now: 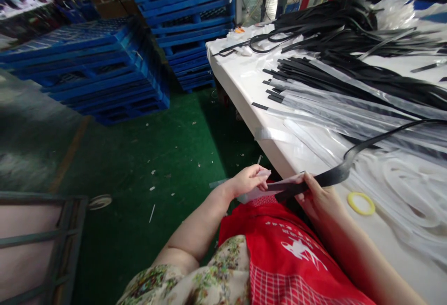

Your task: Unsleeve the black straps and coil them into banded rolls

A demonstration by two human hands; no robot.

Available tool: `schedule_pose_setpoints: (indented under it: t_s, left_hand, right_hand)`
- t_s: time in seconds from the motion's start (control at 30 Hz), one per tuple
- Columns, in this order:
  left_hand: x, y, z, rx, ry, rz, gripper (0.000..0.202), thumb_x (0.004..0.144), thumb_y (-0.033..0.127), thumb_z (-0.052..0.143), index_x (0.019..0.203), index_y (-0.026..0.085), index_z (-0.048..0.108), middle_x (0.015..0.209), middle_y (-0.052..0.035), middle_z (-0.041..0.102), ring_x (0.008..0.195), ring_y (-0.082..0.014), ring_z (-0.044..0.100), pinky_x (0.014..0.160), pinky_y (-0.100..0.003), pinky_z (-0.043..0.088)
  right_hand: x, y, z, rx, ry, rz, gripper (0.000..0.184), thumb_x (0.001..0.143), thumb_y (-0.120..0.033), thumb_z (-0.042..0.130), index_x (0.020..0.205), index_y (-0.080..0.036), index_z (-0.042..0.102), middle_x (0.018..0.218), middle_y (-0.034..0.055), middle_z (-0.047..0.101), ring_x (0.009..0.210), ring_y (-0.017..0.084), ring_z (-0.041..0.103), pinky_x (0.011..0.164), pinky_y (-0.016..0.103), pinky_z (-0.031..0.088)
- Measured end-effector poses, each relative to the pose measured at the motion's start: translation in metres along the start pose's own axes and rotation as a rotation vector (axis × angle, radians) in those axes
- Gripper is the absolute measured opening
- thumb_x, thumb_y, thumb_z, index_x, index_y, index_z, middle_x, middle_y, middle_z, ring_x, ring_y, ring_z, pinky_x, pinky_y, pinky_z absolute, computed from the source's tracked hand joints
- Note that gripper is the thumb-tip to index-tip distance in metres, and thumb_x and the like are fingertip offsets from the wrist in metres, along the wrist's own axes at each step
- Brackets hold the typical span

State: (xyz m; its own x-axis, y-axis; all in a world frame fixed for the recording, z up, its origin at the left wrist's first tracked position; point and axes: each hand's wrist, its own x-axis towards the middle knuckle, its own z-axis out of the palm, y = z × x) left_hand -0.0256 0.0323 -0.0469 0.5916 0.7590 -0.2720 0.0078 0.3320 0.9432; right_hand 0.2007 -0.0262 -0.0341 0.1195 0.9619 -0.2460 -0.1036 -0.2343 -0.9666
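Observation:
My left hand (248,180) is closed in a pinch on a translucent plastic sleeve (247,197), held just above the red apron. Part of the sleeve runs across to my right hand (317,194). That hand is wrapped round a flat black strip (335,175), whose cut end pokes out toward my left hand. From my right grip the strip bends up and trails back over the table. Whether the strip's end is inside the sleeve, I cannot tell. A yellow tape ring (361,203) lies on the table to the right of my right hand.
The white table (240,79) carries bundled black strips (349,74), clear-sleeved strips (324,105) and coiled white strips (408,184). Blue pallets (139,72) stand stacked beyond the green floor (181,156). A metal-framed cart (38,237) stands at lower left.

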Motion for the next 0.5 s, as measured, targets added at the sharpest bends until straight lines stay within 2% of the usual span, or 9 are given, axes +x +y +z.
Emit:
schedule_pose_setpoints:
  t_s: [0.07, 0.13, 0.2, 0.27, 0.3, 0.33, 0.4, 0.43, 0.5]
  left_hand:
    - [-0.010, 0.007, -0.013, 0.058, -0.061, -0.012, 0.052, 0.086, 0.057, 0.060, 0.105, 0.009, 0.065, 0.082, -0.0081, 0.067, 0.069, -0.0145, 0.063, 0.065, -0.027, 0.052]
    - [-0.019, 0.014, -0.022, 0.234, -0.105, 0.029, 0.044, 0.087, 0.053, 0.059, 0.097, 0.012, 0.071, 0.108, -0.0142, 0.067, 0.080, -0.0178, 0.067, 0.069, -0.029, 0.054]
    - [-0.025, 0.018, -0.021, 0.446, -0.115, 0.113, 0.033, 0.087, 0.045, 0.062, 0.090, 0.015, 0.075, 0.132, -0.0145, 0.058, 0.106, -0.0246, 0.064, 0.088, -0.035, 0.053]
    - [-0.025, 0.018, -0.012, 0.573, -0.115, 0.201, 0.026, 0.088, 0.040, 0.063, 0.088, 0.018, 0.078, 0.143, -0.0122, 0.051, 0.128, -0.0281, 0.051, 0.106, -0.036, 0.041]
    - [-0.023, 0.017, -0.004, 0.589, -0.136, 0.232, 0.025, 0.088, 0.038, 0.064, 0.089, 0.019, 0.079, 0.144, -0.0114, 0.050, 0.132, -0.0282, 0.048, 0.109, -0.035, 0.038]
    - [-0.020, 0.016, 0.003, 0.585, -0.174, 0.252, 0.024, 0.088, 0.038, 0.064, 0.089, 0.019, 0.079, 0.141, -0.0108, 0.053, 0.129, -0.0276, 0.051, 0.108, -0.033, 0.039]
    - [-0.011, 0.011, 0.018, 0.550, -0.252, 0.253, 0.027, 0.087, 0.040, 0.065, 0.088, 0.018, 0.079, 0.121, -0.0103, 0.065, 0.108, -0.0242, 0.063, 0.095, -0.030, 0.046]
    - [-0.007, 0.008, 0.024, 0.528, -0.268, 0.231, 0.029, 0.086, 0.043, 0.066, 0.086, 0.016, 0.079, 0.105, -0.0090, 0.070, 0.093, -0.0214, 0.065, 0.085, -0.028, 0.048]
    - [0.000, 0.004, 0.031, 0.477, -0.238, 0.166, 0.036, 0.081, 0.048, 0.070, 0.080, 0.013, 0.079, 0.076, -0.0043, 0.067, 0.071, -0.0160, 0.061, 0.069, -0.025, 0.045]
  right_hand:
    - [0.000, -0.013, -0.001, -0.024, 0.047, -0.062, 0.041, 0.078, -0.062, 0.067, 0.071, -0.021, 0.063, 0.063, 0.0020, 0.062, 0.047, 0.014, 0.048, 0.044, 0.028, 0.041]
    - [0.001, -0.024, -0.001, -0.043, 0.064, -0.110, 0.041, 0.076, -0.060, 0.070, 0.067, -0.021, 0.064, 0.065, 0.0027, 0.063, 0.048, 0.014, 0.048, 0.045, 0.027, 0.042]
    - [0.001, -0.029, 0.000, -0.050, 0.047, -0.124, 0.041, 0.077, -0.059, 0.069, 0.066, -0.020, 0.064, 0.067, 0.0033, 0.064, 0.049, 0.013, 0.048, 0.045, 0.026, 0.042]
    - [0.002, -0.028, 0.003, -0.011, -0.015, -0.101, 0.040, 0.080, -0.058, 0.068, 0.067, -0.020, 0.064, 0.071, 0.0032, 0.064, 0.050, 0.012, 0.047, 0.044, 0.025, 0.040]
    - [0.003, -0.026, 0.005, 0.035, -0.056, -0.077, 0.039, 0.081, -0.056, 0.068, 0.068, -0.020, 0.064, 0.072, 0.0028, 0.064, 0.050, 0.012, 0.047, 0.044, 0.025, 0.040]
    - [0.003, -0.024, 0.007, 0.088, -0.097, -0.048, 0.037, 0.082, -0.055, 0.068, 0.069, -0.020, 0.064, 0.074, 0.0026, 0.064, 0.051, 0.012, 0.048, 0.045, 0.025, 0.040]
    - [0.004, -0.021, 0.010, 0.184, -0.151, 0.013, 0.036, 0.082, -0.053, 0.069, 0.069, -0.020, 0.062, 0.077, 0.0029, 0.065, 0.054, 0.012, 0.051, 0.048, 0.024, 0.042]
    - [0.004, -0.020, 0.010, 0.209, -0.147, 0.041, 0.035, 0.080, -0.052, 0.071, 0.070, -0.020, 0.063, 0.077, 0.0028, 0.065, 0.054, 0.012, 0.051, 0.047, 0.024, 0.042]
    - [0.003, -0.020, 0.007, 0.215, -0.080, 0.087, 0.033, 0.074, -0.050, 0.077, 0.076, -0.019, 0.066, 0.067, 0.0006, 0.062, 0.050, 0.011, 0.047, 0.044, 0.022, 0.039]
